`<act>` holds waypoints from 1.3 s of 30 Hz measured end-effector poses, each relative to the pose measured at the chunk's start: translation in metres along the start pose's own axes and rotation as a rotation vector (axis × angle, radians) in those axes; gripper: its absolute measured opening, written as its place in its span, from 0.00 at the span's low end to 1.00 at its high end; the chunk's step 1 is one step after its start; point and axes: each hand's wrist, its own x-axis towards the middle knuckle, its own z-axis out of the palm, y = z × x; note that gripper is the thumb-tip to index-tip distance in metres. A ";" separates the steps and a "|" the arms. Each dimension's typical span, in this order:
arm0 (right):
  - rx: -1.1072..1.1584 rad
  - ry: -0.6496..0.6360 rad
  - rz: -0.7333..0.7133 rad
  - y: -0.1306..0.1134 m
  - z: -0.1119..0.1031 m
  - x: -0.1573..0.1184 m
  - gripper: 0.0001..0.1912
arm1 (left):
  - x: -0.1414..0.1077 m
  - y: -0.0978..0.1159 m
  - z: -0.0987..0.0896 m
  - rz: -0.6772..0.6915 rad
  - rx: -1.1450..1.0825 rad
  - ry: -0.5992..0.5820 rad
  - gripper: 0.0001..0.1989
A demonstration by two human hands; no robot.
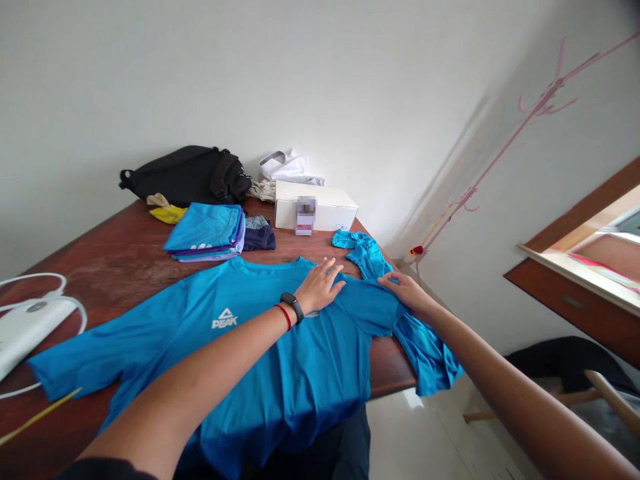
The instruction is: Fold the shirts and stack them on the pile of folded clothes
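A blue short-sleeved T-shirt (240,353) with a white PEAK logo lies spread flat on the wooden table (105,267), hanging over its front edge. My left hand (320,287) presses flat on the shirt near the collar, fingers apart, with a black band and red string on the wrist. My right hand (406,291) rests on the shirt's far sleeve, holding no visible fold. Beside that hand, a crumpled blue garment (367,257) runs along the table's right side and drapes over the edge (427,353).
Behind the shirt are a stack of folded blue and purple clothes (205,230), a dark folded garment (259,235), a white box (315,207) and a black bag (185,175). A white device with cable (30,330) lies at left. A wall-side pink rack (530,113) stands at right.
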 end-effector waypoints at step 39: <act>-0.049 -0.071 -0.112 0.031 -0.032 0.001 0.16 | 0.002 0.003 -0.005 0.108 0.000 0.010 0.18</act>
